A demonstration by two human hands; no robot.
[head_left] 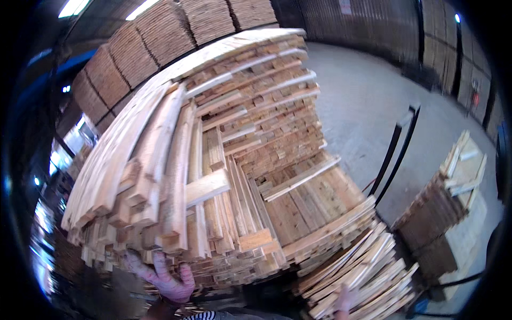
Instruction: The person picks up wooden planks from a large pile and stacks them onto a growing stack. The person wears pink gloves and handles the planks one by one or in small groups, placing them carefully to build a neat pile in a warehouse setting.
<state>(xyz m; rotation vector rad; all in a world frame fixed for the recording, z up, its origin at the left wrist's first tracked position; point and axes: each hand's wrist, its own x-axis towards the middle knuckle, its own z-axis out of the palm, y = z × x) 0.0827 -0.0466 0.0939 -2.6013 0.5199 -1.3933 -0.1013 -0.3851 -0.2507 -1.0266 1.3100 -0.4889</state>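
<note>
My left hand (pixel 169 281) is at the lower left with its fingers spread, holding nothing. Its fingertips reach up to the near ends of long pale boards (pixel 176 213) on a large stack; whether they touch the wood I cannot tell. Low on the right, my right hand (pixel 346 300) is partly in view and somewhat blurred. Its fingers look stretched out over a heap of thin wooden strips (pixel 368 266), with nothing visible in them. One short board (pixel 208 188) lies crosswise on the long boards, its end poking out to the right.
The stack steps down on the right to a lower layer of flat planks (pixel 309 192). Beyond it a dark metal upright frame (pixel 396 144) stands on the grey floor (pixel 352 96). A smaller wood pile (pixel 437 213) is at right. Tall wood stacks (pixel 160 37) line the back.
</note>
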